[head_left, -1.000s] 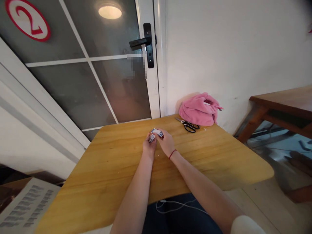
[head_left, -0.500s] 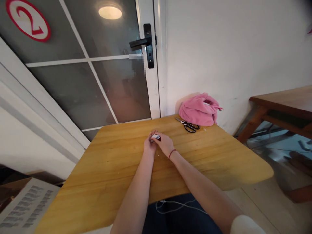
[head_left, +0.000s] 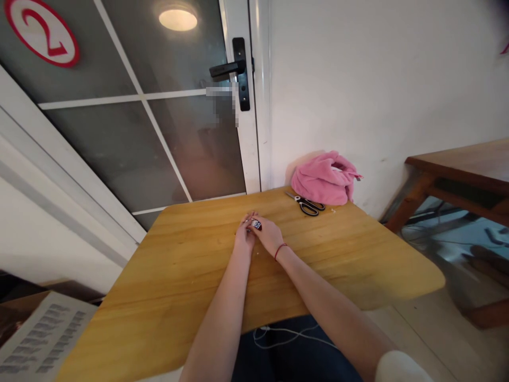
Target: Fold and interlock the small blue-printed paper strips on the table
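"What do you see over at the far left, from where you're standing?"

"A cardboard box (head_left: 50,334), low down beside the table (head_left: 167,276), with rows of dark print on its pale side; above it a round sign (head_left: 43,33) with a red 2, fixed to the glazed door (head_left: 117,143); the black door handle (head_left: 241,74) is at that door's right edge"

"And the hands, can you make them out?"

"Yes, over the middle of the table; the left hand (head_left: 244,233) comes first, its fingers curled about a small printed piece (head_left: 256,225), white and dark blue where it shows; the right hand (head_left: 271,234) closes over the same piece from the other side, fingers bent and gripping it; so the piece sits between the two hands, mostly covered, and I can't tell quite what it is"

"Anything on the wrist?"

"A thin red bracelet (head_left: 279,252) on the right one; below, a white cable (head_left: 292,345) loops across the dark clothing on the lap"

"And further right?"

"Scissors (head_left: 309,207) with black handles, lying on the table, well apart from the hands; just behind them a pink plush cloth (head_left: 323,180), bunched up near the wall; last, a brown wooden desk (head_left: 469,164), at the far right"
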A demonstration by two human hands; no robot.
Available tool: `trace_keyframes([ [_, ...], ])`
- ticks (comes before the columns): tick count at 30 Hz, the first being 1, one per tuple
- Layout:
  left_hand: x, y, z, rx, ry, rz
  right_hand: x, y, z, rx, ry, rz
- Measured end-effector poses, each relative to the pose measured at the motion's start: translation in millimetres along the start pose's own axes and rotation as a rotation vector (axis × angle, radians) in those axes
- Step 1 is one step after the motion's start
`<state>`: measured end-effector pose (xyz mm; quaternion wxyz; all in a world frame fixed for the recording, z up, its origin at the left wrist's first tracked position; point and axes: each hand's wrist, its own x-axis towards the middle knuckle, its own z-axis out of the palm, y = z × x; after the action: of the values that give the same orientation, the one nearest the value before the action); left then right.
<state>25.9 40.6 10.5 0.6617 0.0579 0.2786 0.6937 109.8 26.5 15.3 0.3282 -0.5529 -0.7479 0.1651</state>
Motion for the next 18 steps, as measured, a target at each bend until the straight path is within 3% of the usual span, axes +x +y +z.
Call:
trace_keyframes([
  [10, 5, 10, -4, -0.062, 0.092, 0.033, -1, 2, 1, 0.095, 0.033, -0.057],
  [18, 7, 11, -7, -0.067, 0.099, 0.023, -1, 1, -1, 0.182, 0.190, -0.118],
])
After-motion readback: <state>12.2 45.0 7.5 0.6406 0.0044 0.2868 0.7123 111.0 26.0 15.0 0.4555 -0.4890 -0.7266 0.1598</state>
